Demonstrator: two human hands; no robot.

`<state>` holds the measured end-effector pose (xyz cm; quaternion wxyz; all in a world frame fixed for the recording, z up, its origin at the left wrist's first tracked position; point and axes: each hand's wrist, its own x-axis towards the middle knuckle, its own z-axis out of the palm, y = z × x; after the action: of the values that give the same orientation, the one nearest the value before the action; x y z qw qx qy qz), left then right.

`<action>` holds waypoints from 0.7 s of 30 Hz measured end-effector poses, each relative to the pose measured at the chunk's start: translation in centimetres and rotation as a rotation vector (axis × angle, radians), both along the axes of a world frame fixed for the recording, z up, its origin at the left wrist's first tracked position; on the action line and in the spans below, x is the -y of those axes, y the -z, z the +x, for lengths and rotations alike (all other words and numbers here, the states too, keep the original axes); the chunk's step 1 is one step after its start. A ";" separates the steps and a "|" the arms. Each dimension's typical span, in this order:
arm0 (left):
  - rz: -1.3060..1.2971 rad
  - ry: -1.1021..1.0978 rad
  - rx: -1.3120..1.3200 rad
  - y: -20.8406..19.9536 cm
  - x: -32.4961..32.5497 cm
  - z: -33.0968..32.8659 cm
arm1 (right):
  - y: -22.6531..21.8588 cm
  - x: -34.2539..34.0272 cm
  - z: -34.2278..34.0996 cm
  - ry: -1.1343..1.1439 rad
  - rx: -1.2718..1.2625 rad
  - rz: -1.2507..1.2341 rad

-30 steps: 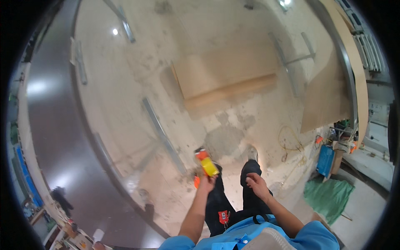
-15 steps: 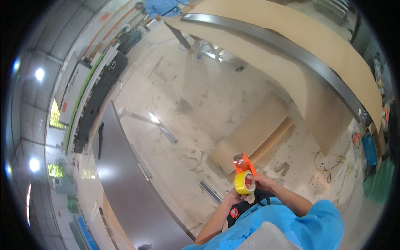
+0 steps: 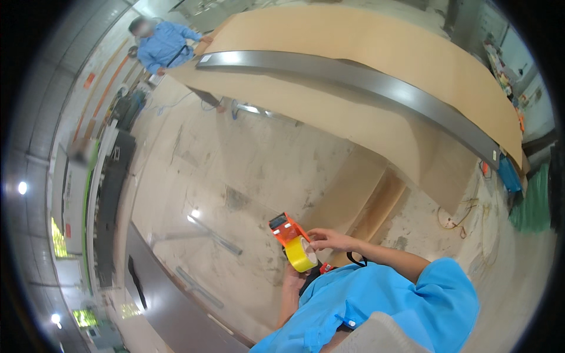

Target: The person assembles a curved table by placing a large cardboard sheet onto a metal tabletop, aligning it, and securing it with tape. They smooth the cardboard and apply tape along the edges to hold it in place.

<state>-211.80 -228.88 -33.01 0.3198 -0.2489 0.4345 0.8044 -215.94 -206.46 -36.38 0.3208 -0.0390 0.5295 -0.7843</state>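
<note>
In front of my body I hold an orange tape dispenser [image 3: 283, 227] loaded with a roll of yellow tape [image 3: 299, 255]. My left hand [image 3: 292, 274] is closed on the dispenser from below, its fingers partly hidden behind the roll. At the roll's right side, my right hand [image 3: 331, 240] has its fingers curled against the rim and core of the tape. The dispenser's head with its cutting edge points up and to the left.
A long dark grey panel [image 3: 376, 84] lies on brown cardboard sheeting [image 3: 412, 53], where a co-worker in blue [image 3: 166, 46] stands at the far left end. Another grey panel [image 3: 170, 300] is at my left. Flat cardboard [image 3: 344, 191] and metal strips [image 3: 215, 235] lie on the floor.
My view has turned, bringing more of the co-worker into the picture. Both hands and the tape dispenser now appear farther left, and the dispenser is tilted more leftward.
</note>
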 end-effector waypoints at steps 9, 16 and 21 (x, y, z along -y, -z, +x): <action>-0.966 0.592 -0.768 -9.0 10.3 -45.9 | 4.6 -13.5 -24.0 1.554 0.214 0.665; -0.534 0.499 -0.919 -17.0 -17.4 -78.2 | 0.5 -22.9 -36.3 1.692 0.172 1.044; -0.796 0.446 -0.973 -8.9 -35.0 -97.6 | 4.5 -23.7 -45.3 1.705 0.132 0.979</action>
<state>-309.39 -193.86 -24.09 0.1298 0.1392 0.8340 0.5178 -261.26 -182.75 -40.92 -0.3426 0.5368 0.6278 -0.4476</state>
